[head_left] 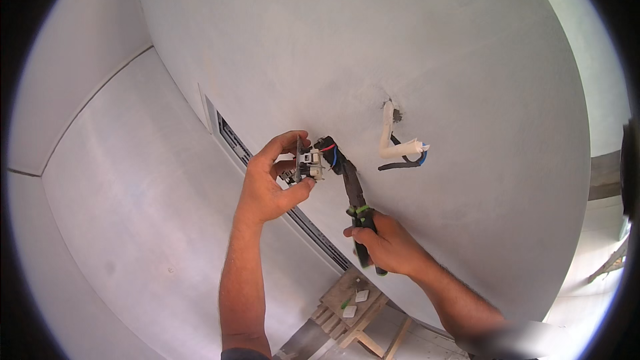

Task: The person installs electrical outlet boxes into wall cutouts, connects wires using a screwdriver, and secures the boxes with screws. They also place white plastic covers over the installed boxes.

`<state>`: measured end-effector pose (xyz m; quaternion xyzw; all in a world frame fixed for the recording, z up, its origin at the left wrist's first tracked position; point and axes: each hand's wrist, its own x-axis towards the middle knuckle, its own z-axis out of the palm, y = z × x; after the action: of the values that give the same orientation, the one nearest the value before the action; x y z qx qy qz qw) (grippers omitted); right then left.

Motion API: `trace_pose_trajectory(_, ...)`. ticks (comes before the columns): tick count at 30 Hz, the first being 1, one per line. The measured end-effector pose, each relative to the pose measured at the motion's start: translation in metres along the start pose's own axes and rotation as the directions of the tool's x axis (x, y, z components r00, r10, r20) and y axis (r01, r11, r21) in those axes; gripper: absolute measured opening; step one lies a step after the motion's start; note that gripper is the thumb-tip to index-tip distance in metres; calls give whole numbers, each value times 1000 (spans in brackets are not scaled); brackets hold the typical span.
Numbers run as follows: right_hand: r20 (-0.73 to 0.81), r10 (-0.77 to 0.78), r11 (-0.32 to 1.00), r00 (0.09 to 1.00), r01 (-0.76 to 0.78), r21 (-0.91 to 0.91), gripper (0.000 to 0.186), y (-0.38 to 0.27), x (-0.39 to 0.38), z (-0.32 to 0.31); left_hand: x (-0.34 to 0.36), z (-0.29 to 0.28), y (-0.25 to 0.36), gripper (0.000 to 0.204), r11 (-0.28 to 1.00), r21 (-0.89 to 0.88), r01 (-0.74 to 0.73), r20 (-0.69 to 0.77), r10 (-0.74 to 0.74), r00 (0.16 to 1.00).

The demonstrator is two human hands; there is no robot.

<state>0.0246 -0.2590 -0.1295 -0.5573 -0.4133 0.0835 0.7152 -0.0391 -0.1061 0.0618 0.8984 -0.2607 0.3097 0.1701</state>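
Note:
My left hand [261, 190] grips an electrical wall fitting [309, 162] by its edges, thumb below and fingers above. The fitting has a thin mounting plate and a pale body, its back turned to the right. Beside it, red and blue wires [331, 153] show at a black opening [324, 144] in the pale surface. Closed around the handles of black-and-green pliers [362, 219], my right hand [392, 245] holds them with their dark head pointing up toward these wires. Whether the jaws touch a wire cannot be made out.
A white cable [387, 135] with dark and blue wire ends hangs from a hole to the right. A long dark slot [313, 233] runs diagonally behind my hands. Lower down, a wooden stand [343, 287] bears small white pieces [362, 295] and a green-handled tool.

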Motion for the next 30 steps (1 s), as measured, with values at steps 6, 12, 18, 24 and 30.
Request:
trace_pose_trajectory(6,-52,-173,984,984,170,-60,30,-3,12,-1,0,-3,-6,68,994,-101,40,5,-40,999)
trace_pose_trajectory(12,-69,-137,990,988,135,-41,25,-6,15,0,1,-5,-9,72,990,-118,72,35,-68,997)
trace_pose_trajectory(18,133,-27,868,991,-43,495,25,-7,10,-1,1,-8,-16,72,981,-174,79,70,-68,995)
trace_pose_trajectory(24,-300,-95,974,949,150,167,26,10,21,45,-2,-1,-20,71,975,-214,59,47,-50,998)
trace_pose_trajectory(30,-433,-172,941,885,278,193,33,11,33,78,-7,5,-24,72,967,-252,40,15,-37,999)
